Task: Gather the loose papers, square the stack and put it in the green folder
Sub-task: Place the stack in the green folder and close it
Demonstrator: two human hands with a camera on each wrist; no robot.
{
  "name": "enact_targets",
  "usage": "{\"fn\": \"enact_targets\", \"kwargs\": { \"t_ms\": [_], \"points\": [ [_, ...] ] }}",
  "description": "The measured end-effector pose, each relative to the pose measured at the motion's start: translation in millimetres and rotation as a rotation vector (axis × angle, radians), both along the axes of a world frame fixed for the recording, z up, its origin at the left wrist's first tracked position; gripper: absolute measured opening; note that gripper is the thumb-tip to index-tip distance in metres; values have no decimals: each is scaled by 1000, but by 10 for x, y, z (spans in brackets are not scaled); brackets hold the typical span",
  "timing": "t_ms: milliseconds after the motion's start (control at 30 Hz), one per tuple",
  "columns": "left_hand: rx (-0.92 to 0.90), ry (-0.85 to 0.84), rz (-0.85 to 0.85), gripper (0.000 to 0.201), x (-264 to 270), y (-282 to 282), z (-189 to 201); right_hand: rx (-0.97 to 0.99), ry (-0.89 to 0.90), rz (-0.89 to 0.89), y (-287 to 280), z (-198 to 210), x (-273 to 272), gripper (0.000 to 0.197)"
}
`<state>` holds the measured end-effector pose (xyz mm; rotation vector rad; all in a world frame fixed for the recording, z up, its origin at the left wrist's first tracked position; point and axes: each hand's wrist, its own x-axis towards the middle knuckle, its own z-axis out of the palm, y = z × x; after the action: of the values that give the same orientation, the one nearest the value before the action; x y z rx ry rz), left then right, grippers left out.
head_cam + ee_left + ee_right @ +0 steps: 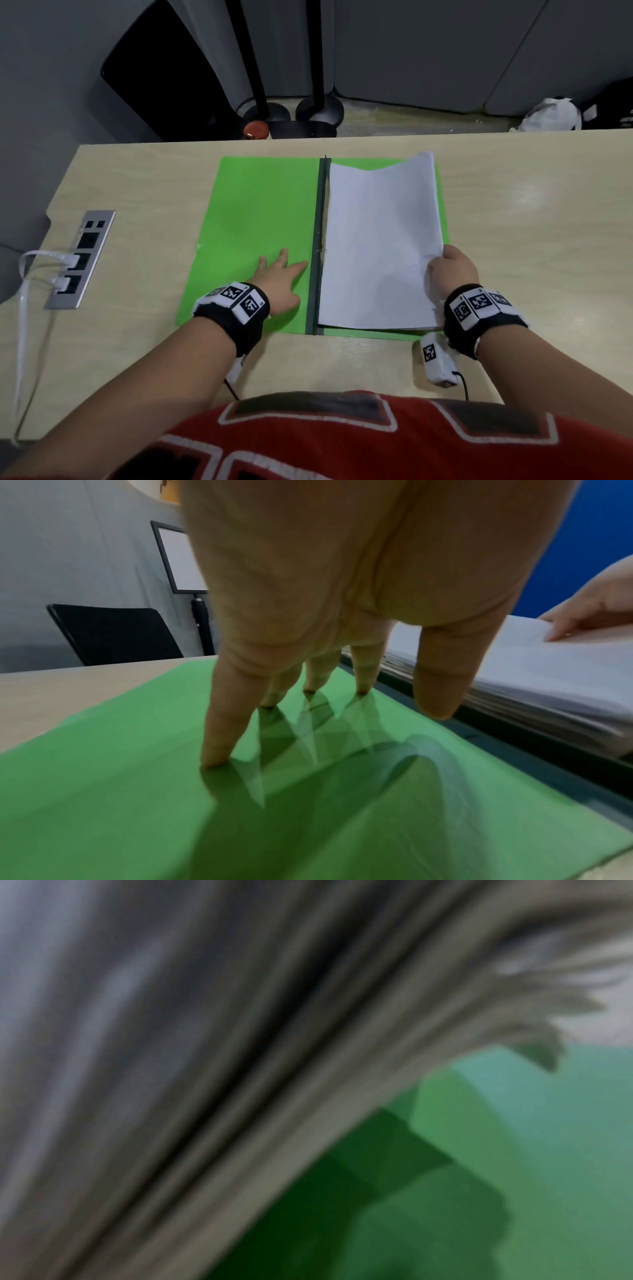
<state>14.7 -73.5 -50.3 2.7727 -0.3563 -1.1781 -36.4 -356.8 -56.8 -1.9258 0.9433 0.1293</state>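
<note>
The green folder (253, 233) lies open on the table, its dark spine (318, 246) running down the middle. A stack of white papers (380, 246) sits on the right half, its right edge lifted and curved. My right hand (448, 270) grips the stack's near right edge. My left hand (281, 277) is spread flat, fingertips (214, 758) pressing the left cover (137, 791). In the right wrist view only blurred paper edges (240, 1069) over green folder (479, 1177) show; the fingers are hidden.
The light wood table (534, 219) has a metal socket panel (82, 257) with white cables at the left. Beyond the far edge stand black stand bases (318, 109), a red lid (256, 129) and a white bag (551, 114). A black chair (113, 631) stands behind.
</note>
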Motion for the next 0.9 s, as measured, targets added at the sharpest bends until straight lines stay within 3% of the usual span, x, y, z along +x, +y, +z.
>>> {"fn": "enact_targets", "kwargs": {
  "t_ms": [200, 367, 500, 600, 700, 900],
  "points": [
    [-82, -107, 78, 61, 94, 98, 50, -87, 88, 63, -16, -54, 144, 28],
    [-10, -249, 500, 59, 352, 442, 109, -150, 165, 92, -6, -41, 174, 32],
    [71, -226, 917, 67, 512, 693, 120, -183, 184, 118, -2, -29, 185, 33],
    [8, -255, 1079, 67, 634, 779, 120, -189, 205, 125, -14, -45, 199, 34],
    [-59, -207, 1165, 65, 721, 874, 112, -187, 221, 132, -24, -60, 205, 36],
    [-102, -95, 1124, 62, 747, 953, 100, -209, 219, 163, -42, -66, 192, 32]
  ]
}}
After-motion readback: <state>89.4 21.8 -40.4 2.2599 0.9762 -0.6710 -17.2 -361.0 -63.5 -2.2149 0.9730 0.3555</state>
